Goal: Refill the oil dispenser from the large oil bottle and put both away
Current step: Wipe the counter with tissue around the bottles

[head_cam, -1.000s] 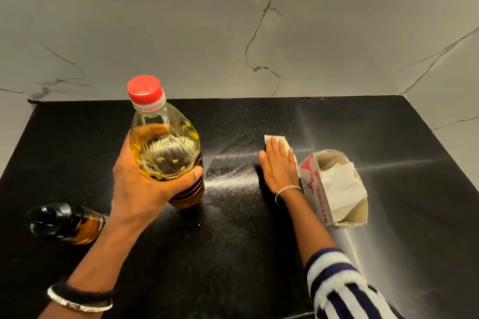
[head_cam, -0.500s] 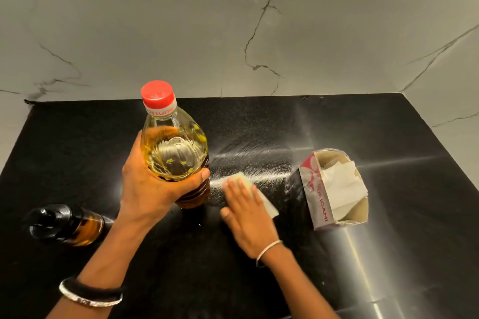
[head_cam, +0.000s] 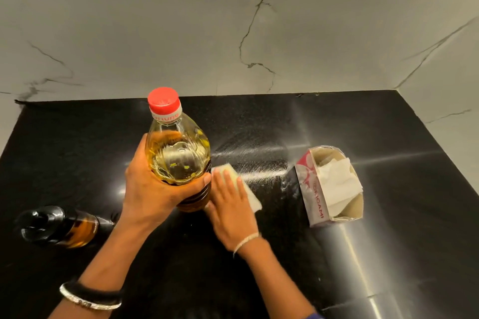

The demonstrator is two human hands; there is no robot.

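Observation:
My left hand [head_cam: 153, 189] grips the large oil bottle [head_cam: 178, 153], which has a red cap and yellow oil inside and is held upright just above the black counter [head_cam: 388, 215]. My right hand [head_cam: 230, 207] lies flat on a folded white tissue [head_cam: 246, 189], pressing it to the counter right beside the bottle's base. The dark oil dispenser [head_cam: 59, 225], with a black top and amber oil, stands on the counter at the far left, apart from both hands.
An open tissue box [head_cam: 329, 186] with white tissues sits to the right of my right hand. Oily smears streak the counter between bottle and box. A marble wall [head_cam: 259, 33] backs the counter and turns a corner at right.
My right hand slid the tissue from beside the tissue box leftward and nearer, up to the bottle's base. The bottle in my left hand shifted slightly right.

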